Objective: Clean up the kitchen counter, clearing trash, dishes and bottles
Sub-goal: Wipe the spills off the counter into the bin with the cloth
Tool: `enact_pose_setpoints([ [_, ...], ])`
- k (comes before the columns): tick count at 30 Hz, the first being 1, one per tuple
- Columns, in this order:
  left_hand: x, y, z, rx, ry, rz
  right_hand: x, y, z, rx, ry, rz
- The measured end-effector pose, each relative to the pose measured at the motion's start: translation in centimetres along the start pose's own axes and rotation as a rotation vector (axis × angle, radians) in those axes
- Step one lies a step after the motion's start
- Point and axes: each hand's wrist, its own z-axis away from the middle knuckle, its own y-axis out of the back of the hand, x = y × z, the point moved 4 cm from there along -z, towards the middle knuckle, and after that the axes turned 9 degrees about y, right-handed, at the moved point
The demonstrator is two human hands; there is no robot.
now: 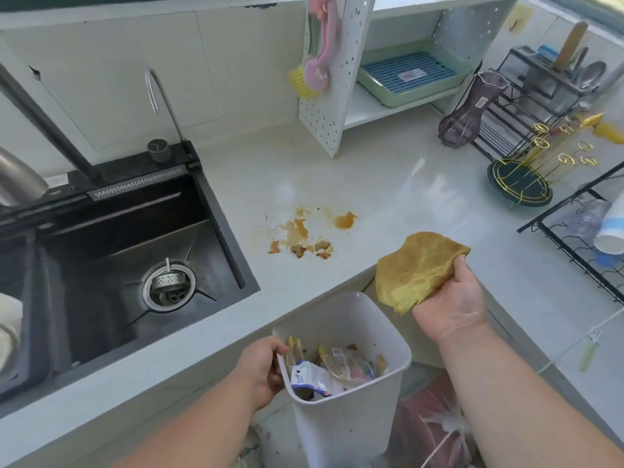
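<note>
Both forearms are bare to the frame edge, with no sleeves, gloves, rings or watch.

home kitchen — sink (111,251) | faucet (162,103) | dish rack (580,238) — counter (371,184)

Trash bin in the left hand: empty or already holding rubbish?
Holding rubbish. Trash bin gripped at its rim by the left hand; wrappers fill it nearly to the rim.

Single head-mounted wide-angle view, looking forward and steeply down. Close range: forearms entering from bottom edge, tabletop (388,184) filling centre, sink (111,251) at left, racks at right. No second view.
</note>
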Motion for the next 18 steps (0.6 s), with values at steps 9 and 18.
enact_pose_setpoints([
  [9, -0.8, 0.0, -1.0, 0.084, -0.030, 0.007, -1.7, -3.8, -7.4, 0.088, 0.057, 0.236],
  [18, -1.5, -0.3, -2.0, 0.107, -0.075, 0.077, 3.0, -7.9, -17.4, -0.390, 0.270, 1.248],
])
